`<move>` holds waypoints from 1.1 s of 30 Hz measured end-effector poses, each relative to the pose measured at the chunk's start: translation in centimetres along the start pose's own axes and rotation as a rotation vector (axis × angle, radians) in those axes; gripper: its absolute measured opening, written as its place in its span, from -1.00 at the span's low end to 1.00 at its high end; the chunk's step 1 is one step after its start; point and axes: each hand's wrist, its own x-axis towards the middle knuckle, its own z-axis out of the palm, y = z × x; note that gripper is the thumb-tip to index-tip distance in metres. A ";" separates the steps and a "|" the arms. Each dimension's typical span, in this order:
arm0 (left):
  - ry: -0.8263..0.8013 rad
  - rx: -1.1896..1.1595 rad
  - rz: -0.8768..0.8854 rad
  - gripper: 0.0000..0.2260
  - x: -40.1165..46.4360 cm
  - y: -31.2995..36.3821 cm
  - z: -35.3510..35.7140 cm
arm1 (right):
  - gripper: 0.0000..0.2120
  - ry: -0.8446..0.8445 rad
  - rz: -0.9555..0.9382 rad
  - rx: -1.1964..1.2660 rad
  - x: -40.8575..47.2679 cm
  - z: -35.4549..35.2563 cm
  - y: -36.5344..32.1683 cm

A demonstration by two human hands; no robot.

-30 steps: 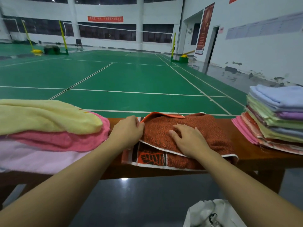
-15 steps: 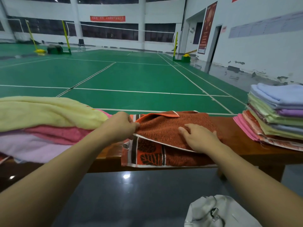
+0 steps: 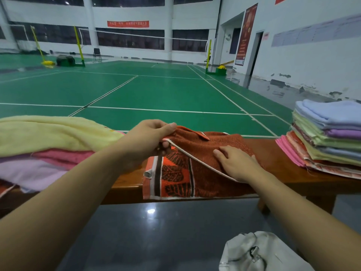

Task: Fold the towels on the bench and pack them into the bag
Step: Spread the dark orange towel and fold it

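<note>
An orange-brown towel [image 3: 197,149] with a leaf-pattern border lies partly folded on the wooden bench [image 3: 127,182], its front edge hanging over. My left hand [image 3: 148,139] pinches the towel's upper layer at its left edge and holds it lifted off the bench. My right hand [image 3: 236,163] lies flat on the towel's right part, fingers straight. A white bag [image 3: 259,253] sits on the dark floor at the bottom right, partly cut off by the frame.
A loose pile of yellow, pink and lilac towels [image 3: 48,145] covers the bench's left end. A neat stack of folded towels [image 3: 328,137] stands on the right end. Beyond the bench lies a green court floor [image 3: 156,94].
My left hand has raised the towel's left edge higher off the bench. My right hand stays pressed on the towel. The view has tilted up slightly.
</note>
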 end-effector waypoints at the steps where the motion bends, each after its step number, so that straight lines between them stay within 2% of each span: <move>1: -0.046 0.038 -0.048 -0.78 -0.2 0.2 -0.5 | -0.36 -0.001 -0.005 0.002 0.0 0.0 0.0; 4: -0.207 0.321 -0.258 -0.76 -0.4 -0.3 -2.2 | -0.36 -0.014 0.008 -0.013 -0.2 0.1 0.0; 7: -0.241 0.624 -0.425 -0.75 0.1 -2.1 -3.2 | -0.35 -0.033 0.029 -0.040 -0.5 0.1 -0.2; 10: -0.264 0.728 -0.538 -0.73 0.7 -3.4 -3.4 | -0.34 -0.032 0.020 -0.048 -0.6 0.2 -0.4; 13: -0.304 0.838 -0.548 -0.71 1.1 -4.0 -3.6 | -0.34 -0.022 0.004 -0.054 -0.6 0.2 -0.7; 18: -0.319 1.006 -0.480 -0.73 1.4 -3.9 -4.1 | -0.37 0.023 -0.056 -0.027 -0.7 0.4 -1.2; 20: -0.271 1.054 -0.408 -0.72 1.7 -3.7 -4.2 | -0.40 0.044 -0.134 0.004 -0.6 0.5 -1.5; 22: -0.160 1.071 -0.271 -0.68 2.2 -3.5 -4.0 | -0.44 0.041 -0.243 0.035 -0.6 0.7 -2.0; 24: 0.020 1.101 -0.105 -0.61 2.7 -3.6 -3.0 | -0.46 -0.022 -0.328 0.054 -0.6 1.1 -2.6; 26: 0.188 1.090 0.058 -0.65 3.3 -4.2 -1.5 | -0.44 -0.099 -0.372 0.029 -0.7 1.6 -2.9; 27: 0.216 1.049 0.138 -0.71 3.6 -4.8 -0.8 | -0.44 -0.111 -0.384 -0.009 -0.7 1.7 -2.9; 28: 0.197 1.008 0.213 -0.75 3.9 -5.4 -0.1 | -0.45 -0.102 -0.387 -0.049 -0.6 1.8 -3.0; 30: 0.060 0.985 0.294 -0.67 4.7 -7.0 0.5 | -0.48 -0.069 -0.375 -0.088 -0.5 1.3 -2.9; 33: -0.056 1.011 0.249 -0.58 5.6 -8.4 0.9 | -0.51 -0.044 -0.406 -0.060 -0.4 0.3 -2.9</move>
